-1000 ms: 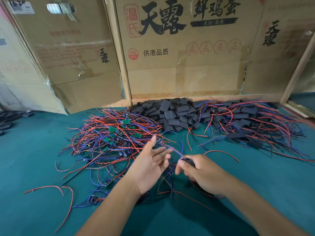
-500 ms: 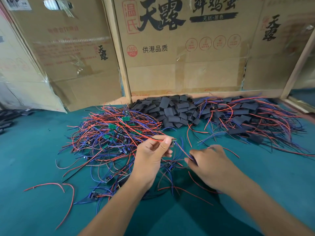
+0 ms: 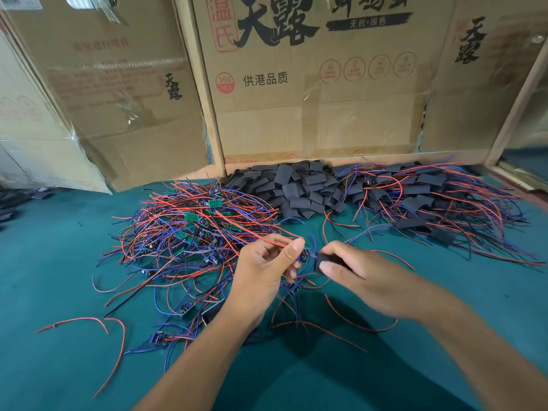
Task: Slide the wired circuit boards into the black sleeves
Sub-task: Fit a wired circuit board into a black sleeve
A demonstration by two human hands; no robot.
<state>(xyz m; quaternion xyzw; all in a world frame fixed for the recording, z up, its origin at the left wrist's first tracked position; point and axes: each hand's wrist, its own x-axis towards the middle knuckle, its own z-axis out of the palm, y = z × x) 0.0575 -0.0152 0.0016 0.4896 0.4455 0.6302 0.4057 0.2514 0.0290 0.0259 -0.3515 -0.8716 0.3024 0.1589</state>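
Both forearms reach in from the near edge and meet over the green table point(image 3: 59, 262). The left hand point(image 3: 267, 271), fingers curled, pinches a wired circuit board point(image 3: 304, 256) by thumb and fingertips, its red wire point(image 3: 252, 232) trailing far-left. Just right of it, the right hand point(image 3: 364, 277) pinches a black sleeve point(image 3: 321, 262) between thumb and fingers, its opening facing the board, nearly touching.

only one view, from the person's head, looking forward and down. it is close to the left hand point(image 3: 267, 271) and right hand point(image 3: 360, 277); beyond the fingers lies the green table point(image 3: 53, 262), then the cardboard wall point(image 3: 311, 120).
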